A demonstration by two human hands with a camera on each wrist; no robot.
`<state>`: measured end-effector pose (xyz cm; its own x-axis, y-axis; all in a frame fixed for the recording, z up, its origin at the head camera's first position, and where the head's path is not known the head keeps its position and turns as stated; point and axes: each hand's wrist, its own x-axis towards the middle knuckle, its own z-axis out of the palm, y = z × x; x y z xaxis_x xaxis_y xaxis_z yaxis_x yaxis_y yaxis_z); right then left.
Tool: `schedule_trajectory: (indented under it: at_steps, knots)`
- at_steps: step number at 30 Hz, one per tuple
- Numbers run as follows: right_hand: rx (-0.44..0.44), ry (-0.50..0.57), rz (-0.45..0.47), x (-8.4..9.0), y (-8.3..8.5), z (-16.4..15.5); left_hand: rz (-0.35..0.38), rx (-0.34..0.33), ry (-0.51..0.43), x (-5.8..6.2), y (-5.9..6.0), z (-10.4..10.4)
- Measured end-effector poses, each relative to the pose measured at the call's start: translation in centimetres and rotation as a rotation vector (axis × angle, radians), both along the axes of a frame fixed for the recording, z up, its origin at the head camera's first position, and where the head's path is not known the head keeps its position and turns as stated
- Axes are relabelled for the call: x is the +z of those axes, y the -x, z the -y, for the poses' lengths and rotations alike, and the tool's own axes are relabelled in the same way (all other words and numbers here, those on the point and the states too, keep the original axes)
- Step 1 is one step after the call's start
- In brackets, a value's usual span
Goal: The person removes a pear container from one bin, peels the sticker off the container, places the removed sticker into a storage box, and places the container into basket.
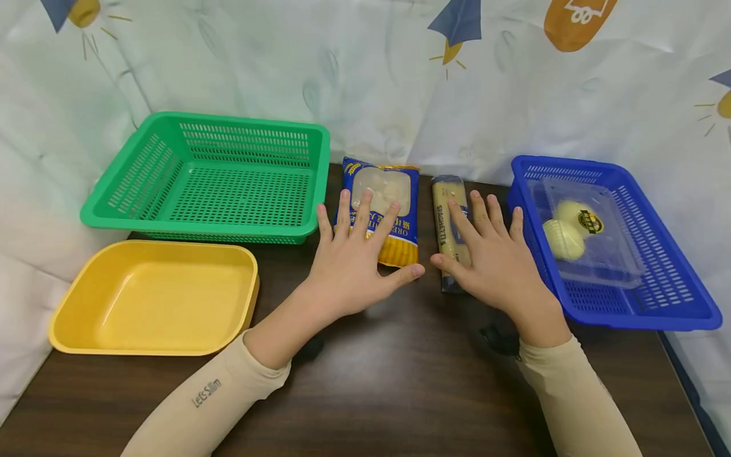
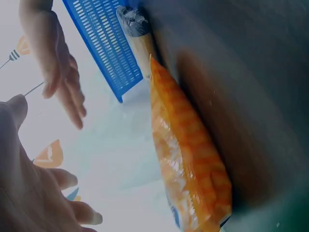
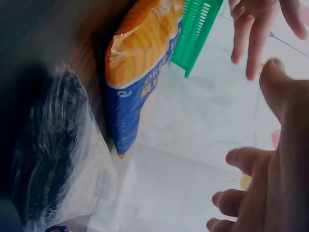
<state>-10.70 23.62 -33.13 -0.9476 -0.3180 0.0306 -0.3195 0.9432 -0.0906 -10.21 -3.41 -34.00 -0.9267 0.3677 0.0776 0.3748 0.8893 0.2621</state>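
My left hand (image 1: 351, 273) is spread palm down above the table, its fingertips overlapping a blue and orange food bag (image 1: 400, 228) with a clear window in the head view. Opposite it, my right hand (image 1: 497, 266) also has its fingers spread, over a spaghetti packet (image 1: 445, 235) with dark ends. Both wrist views show a gap between the hands and the packages lying below. In the left wrist view the orange end of the food bag (image 2: 188, 159) faces me; the spaghetti packet (image 3: 63, 159) is close up in the right wrist view. Neither hand holds anything.
At the back left stands a green basket (image 1: 320, 184), with a yellow tub (image 1: 165, 298) in front of it. On the right a blue basket (image 1: 674, 273) holds a clear plastic box (image 1: 605, 254) with pale round items. A patterned white curtain (image 1: 365, 76) hangs behind the table.
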Motion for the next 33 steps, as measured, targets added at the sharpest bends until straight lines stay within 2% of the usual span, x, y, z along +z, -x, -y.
schedule_trajectory:
  at_steps: [4, 7, 12, 15, 18, 21, 25, 31, 33]
  knots:
    - [-0.003, 0.060, 0.025, 1.1, -1.0, -0.5, 0.003, -0.048, -0.018, 0.4, -0.3, -0.8]
    - [0.014, 0.114, -0.018, 1.8, -1.8, -1.6, 0.002, -0.104, -0.024, 0.7, -0.4, -1.5]
    - [0.045, 0.172, -0.142, 2.7, -2.2, -4.9, 0.097, -0.191, -0.081, 1.0, -0.7, -2.8]
    - [0.017, 0.164, -0.178, 3.3, -2.1, -7.6, 0.139, -0.224, -0.088, 1.0, -0.8, -3.7]
    - [-0.061, 0.186, -0.200, 3.7, -2.2, -10.5, 0.139, -0.263, -0.060, 1.0, -0.9, -4.7]
    - [-0.169, 0.264, -0.195, 3.8, -2.4, -13.4, 0.132, -0.313, -0.045, 0.8, -1.0, -5.8]
    - [-0.293, 0.365, -0.169, 3.5, -2.5, -16.4, 0.118, -0.373, -0.073, 0.3, -1.1, -7.6]
    - [-0.471, 0.523, -0.109, 2.9, -2.5, -19.4, 0.126, -0.444, -0.125, -0.3, -2.0, -12.2]
    - [-0.535, 0.544, -0.102, 2.7, -2.5, -20.2, 0.138, -0.469, -0.134, -0.7, -2.2, -13.8]
